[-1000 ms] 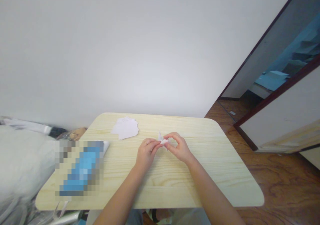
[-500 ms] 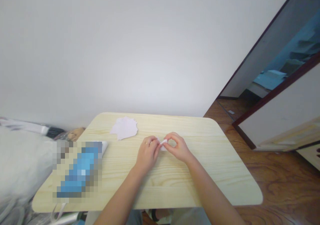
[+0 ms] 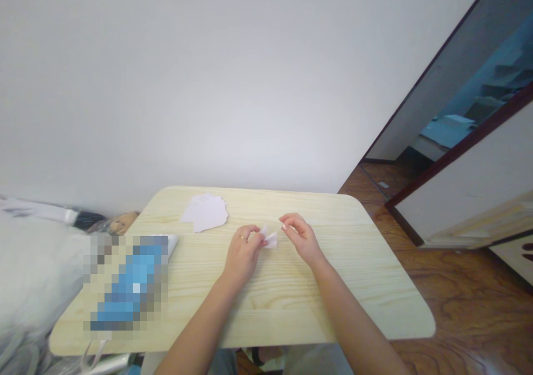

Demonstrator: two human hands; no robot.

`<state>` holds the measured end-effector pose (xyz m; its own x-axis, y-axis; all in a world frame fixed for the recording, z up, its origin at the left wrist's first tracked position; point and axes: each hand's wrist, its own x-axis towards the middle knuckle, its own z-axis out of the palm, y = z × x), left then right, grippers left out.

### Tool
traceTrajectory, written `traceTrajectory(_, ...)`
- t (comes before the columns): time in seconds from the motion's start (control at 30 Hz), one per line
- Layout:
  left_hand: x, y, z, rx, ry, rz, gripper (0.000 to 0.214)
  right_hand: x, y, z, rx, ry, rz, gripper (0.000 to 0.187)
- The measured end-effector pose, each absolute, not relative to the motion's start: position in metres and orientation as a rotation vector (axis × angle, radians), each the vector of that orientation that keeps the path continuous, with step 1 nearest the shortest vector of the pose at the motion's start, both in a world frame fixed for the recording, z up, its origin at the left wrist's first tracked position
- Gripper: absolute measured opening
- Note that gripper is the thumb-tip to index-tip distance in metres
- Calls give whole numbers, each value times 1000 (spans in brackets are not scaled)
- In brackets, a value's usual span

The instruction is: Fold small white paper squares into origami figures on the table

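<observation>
My left hand [image 3: 241, 257] pinches a small folded piece of pale paper [image 3: 272, 240] between thumb and fingers, just above the middle of the table. A ring shows on one of its fingers. To the right of the paper, my right hand [image 3: 305, 240] is apart from it, fingers bent and a small gap between thumb and fingertips. Nothing is visible in that hand. Farther back on the left lies a loose pile of pale paper sheets [image 3: 206, 213] with uneven edges, touched by neither hand.
The wood-patterned table [image 3: 353, 303] has rounded corners and stands against a white wall [image 3: 258, 86]. A blurred-out blue device [image 3: 133, 283] with a white cable lies on its left side. White bedding or bags [image 3: 37, 269] crowd the left; wooden floor [image 3: 466, 297] is on the right.
My right hand has let go of the folded paper and moved slightly up and to the right. The left hand keeps the paper, whose flaps now stand apart.
</observation>
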<state>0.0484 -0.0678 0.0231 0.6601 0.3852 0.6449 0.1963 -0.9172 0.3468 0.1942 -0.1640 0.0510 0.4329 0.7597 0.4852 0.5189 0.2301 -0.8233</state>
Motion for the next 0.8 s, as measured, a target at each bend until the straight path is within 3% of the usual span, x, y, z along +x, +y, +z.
traceTrajectory(0.17,48,-68,24,2584,455,1091,11,192,-166,51,-1473,-1396,270,15)
traceTrajectory(0.3,48,-68,24,2526,456,1055,10,189,-166,49,-1477,-1415,237,6)
traceTrajectory(0.8,48,-70,25,2472,478,1072,12,185,-166,56,-1463,-1395,195,1)
